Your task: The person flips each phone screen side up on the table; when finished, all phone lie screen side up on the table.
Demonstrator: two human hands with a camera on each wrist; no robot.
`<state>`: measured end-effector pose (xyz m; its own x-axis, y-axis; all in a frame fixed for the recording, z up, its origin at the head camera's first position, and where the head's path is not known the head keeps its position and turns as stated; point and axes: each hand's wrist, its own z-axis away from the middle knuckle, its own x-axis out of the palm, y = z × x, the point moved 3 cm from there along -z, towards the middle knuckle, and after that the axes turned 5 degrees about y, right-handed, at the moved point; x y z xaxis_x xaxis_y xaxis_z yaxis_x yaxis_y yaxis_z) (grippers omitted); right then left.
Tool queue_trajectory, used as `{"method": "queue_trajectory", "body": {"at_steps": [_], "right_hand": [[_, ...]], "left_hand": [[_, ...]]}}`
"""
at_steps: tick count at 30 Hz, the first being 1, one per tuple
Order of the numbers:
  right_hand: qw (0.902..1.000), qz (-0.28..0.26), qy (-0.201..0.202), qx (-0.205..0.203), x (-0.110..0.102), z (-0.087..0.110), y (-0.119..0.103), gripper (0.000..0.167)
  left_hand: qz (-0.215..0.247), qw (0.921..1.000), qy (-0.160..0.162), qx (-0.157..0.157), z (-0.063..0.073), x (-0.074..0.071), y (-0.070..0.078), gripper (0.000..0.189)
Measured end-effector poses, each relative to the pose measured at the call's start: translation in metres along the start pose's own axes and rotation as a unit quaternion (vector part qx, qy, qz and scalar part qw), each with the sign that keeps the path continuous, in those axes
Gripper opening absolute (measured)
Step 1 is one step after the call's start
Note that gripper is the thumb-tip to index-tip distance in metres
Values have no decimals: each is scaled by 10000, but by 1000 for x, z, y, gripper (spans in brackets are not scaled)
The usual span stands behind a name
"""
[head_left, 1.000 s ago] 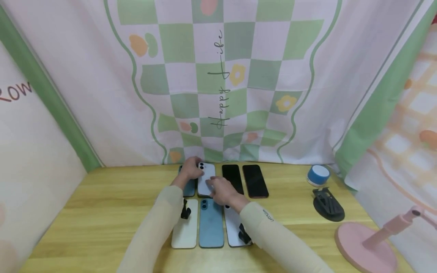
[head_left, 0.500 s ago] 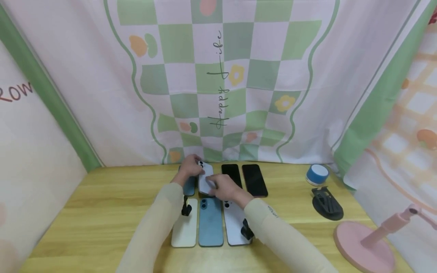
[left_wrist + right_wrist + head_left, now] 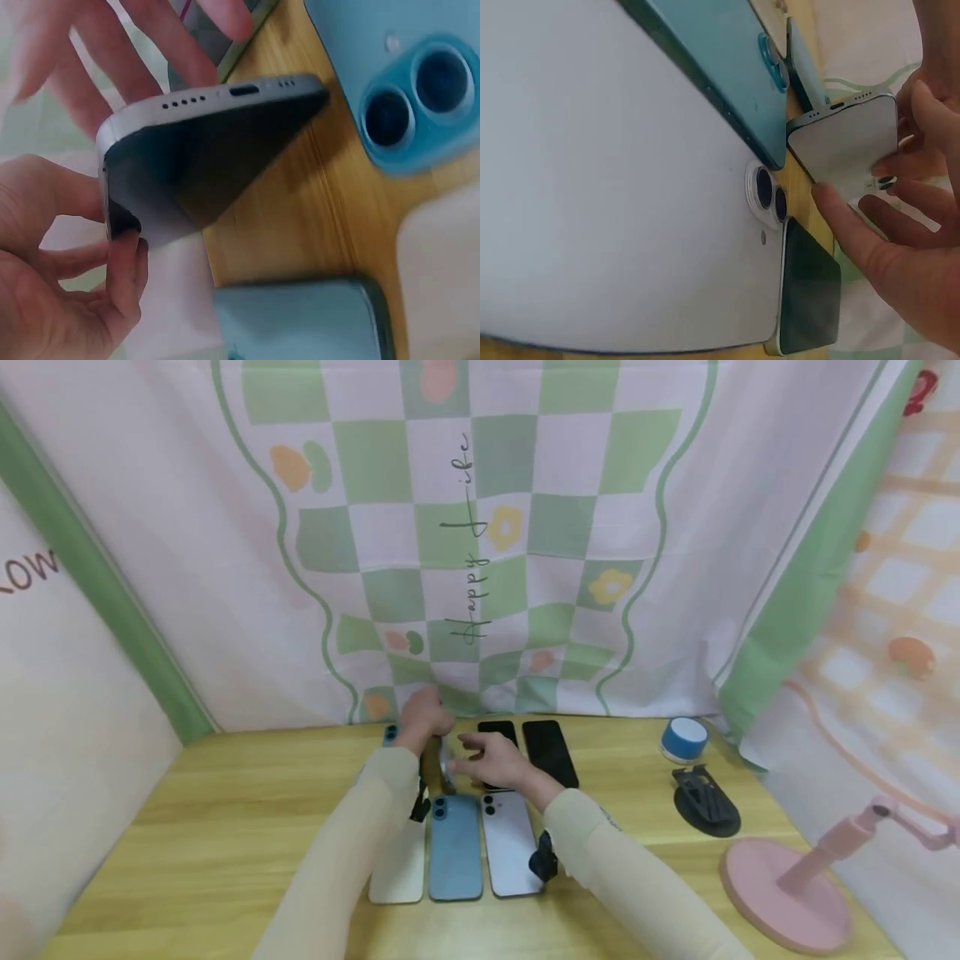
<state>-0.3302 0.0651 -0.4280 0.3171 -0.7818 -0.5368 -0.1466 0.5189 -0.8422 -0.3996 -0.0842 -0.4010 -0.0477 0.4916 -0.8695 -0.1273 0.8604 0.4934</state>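
My left hand [image 3: 424, 718] pinches the far end of a pale smartphone [image 3: 217, 161], raised on edge over the back row. In the left wrist view its dark screen and port end show. My right hand [image 3: 497, 760] is just right of it, fingers spread; in the right wrist view a fingertip [image 3: 826, 196] meets or nearly meets the phone's edge. Left of it, a blue phone [image 3: 391, 734] is mostly hidden by my left hand. In front lie a cream phone [image 3: 397, 872], a light blue phone [image 3: 455, 852] and a white phone [image 3: 512, 847], backs up.
Two black-screened phones, one partly behind my right hand [image 3: 498, 729] and one beside it [image 3: 551, 750], lie at back right. Farther right are a blue-and-white round object [image 3: 684, 740], a black stand [image 3: 706, 802] and a pink stand [image 3: 787, 893]. A patterned curtain [image 3: 510, 568] borders the table's back.
The pale phone, flat with its back up a second ago, now stands tilted on edge in my left hand. My right hand has drawn off its back to the right side. The view has shifted slightly.
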Motion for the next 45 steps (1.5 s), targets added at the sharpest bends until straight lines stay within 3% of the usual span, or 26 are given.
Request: {"method": "queue_trajectory", "body": {"at_steps": [4, 8, 11, 16, 20, 27, 29, 31, 33, 35, 37, 39, 45], "right_hand": [[9920, -1198, 6, 387, 2, 0, 3, 63], [9796, -1902, 145, 627, 5, -3, 5, 55], [9763, -2011, 367, 714, 6, -5, 6, 49], [9791, -1734, 737, 768, 5, -6, 7, 46], [9756, -1762, 934, 919, 5, -6, 9, 46], [9546, -2462, 1009, 1342, 3, -9, 14, 47], [9550, -2433, 982, 1383, 2, -10, 14, 49], [9583, -2296, 939, 1417, 2, -10, 14, 49], [9629, -2121, 855, 1435, 2, -9, 15, 48], [9663, -2032, 705, 1417, 4, -7, 14, 45], [9708, -1917, 531, 1339, 7, -6, 12, 44], [9738, -1820, 408, 1300, 9, -6, 10, 42], [9769, -1642, 414, 1302, 13, -7, 5, 42]], "left_hand": [[80, 9998, -26, -155, 1, 5, 6, 16], [478, 9987, -155, -57, 0, 8, 5, 40], [1161, 9924, -402, 6, -2, 10, 1, 55], [2205, 9730, -673, -70, -6, 19, -4, 50], [2602, 9613, -897, -74, -4, 26, -9, 51], [2930, 9466, -1345, -84, 12, 31, -18, 59], [2856, 9492, -1321, 28, 14, 31, -19, 60], [2357, 9643, -1142, 390, 15, 28, -19, 60], [1530, 9801, -966, 812, 15, 26, -20, 58], [490, 9875, -846, 1235, 16, 25, -21, 55], [-367, 9843, -901, 1476, 16, 25, -24, 56], [-845, 9792, -1081, 1494, 16, 26, -28, 60], [-1073, 9777, -1276, 1279, 17, 26, -37, 66]]}}
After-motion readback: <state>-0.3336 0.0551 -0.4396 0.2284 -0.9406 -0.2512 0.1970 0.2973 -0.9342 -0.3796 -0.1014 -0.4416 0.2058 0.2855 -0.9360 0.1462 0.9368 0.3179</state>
